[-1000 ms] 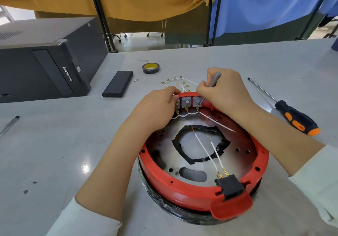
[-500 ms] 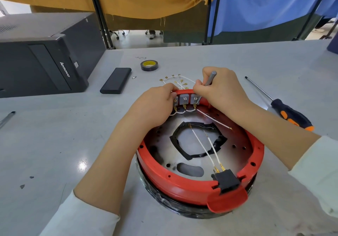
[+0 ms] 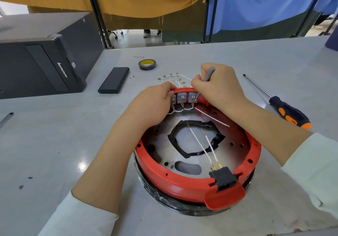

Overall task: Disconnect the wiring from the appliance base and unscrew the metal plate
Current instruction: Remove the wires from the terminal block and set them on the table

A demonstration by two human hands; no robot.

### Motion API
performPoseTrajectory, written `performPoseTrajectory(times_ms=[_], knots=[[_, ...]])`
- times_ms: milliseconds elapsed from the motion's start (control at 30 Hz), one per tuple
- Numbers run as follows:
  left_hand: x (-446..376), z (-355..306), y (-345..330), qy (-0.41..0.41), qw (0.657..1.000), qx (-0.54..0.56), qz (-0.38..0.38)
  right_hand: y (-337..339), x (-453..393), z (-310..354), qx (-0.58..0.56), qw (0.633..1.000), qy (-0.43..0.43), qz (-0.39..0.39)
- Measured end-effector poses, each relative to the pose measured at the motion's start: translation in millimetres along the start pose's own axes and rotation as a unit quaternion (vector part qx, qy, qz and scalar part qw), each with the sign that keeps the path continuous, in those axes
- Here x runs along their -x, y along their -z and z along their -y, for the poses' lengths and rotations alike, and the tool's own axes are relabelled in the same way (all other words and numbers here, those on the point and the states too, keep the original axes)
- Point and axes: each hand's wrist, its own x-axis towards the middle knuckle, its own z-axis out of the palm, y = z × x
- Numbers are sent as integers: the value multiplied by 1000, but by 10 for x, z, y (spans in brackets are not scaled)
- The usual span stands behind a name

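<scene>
A round red appliance base (image 3: 175, 182) lies upside down on the grey table, with a metal plate (image 3: 232, 137) inside it. Three grey switch blocks (image 3: 182, 97) sit at its far rim, joined by short white wires. My left hand (image 3: 155, 104) grips the rim and the leftmost block. My right hand (image 3: 217, 87) holds a thin grey tool (image 3: 205, 82) whose tip touches the rightmost block's terminal. Two white wires (image 3: 201, 144) run to a black plug socket (image 3: 223, 178) at the near rim. A third white wire (image 3: 212, 117) lies loose across the plate.
A black computer case (image 3: 40, 60) stands at the left. A flat black bar (image 3: 114, 82), a tape roll (image 3: 147, 64) and loose wires with brass terminals (image 3: 173, 79) lie beyond the base. An orange-and-black screwdriver (image 3: 285, 109) lies at the right, a pen (image 3: 6, 119) at the far left.
Both hands keep their places at the switch blocks. The view has shifted slightly, and the grey tool's tip has stayed at the rightmost block.
</scene>
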Motion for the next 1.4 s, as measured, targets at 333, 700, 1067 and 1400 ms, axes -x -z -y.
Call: performPoseTrajectory(times_ms=[333,700,1067,1400], knots=[[2,7,-6,-8,1000,-3,1,8,39,-6,-4,1000,8,18],[16,6,3,-3,1000,5,0,72,-159,-1,-52,986,-103,118],[9,12,-2,-1,1000,3,-3,-9,9,-8,6,1000,15,-5],[11,18,-6,-6,1000,-1,-3,24,-84,-19,-47,995,-61,66]])
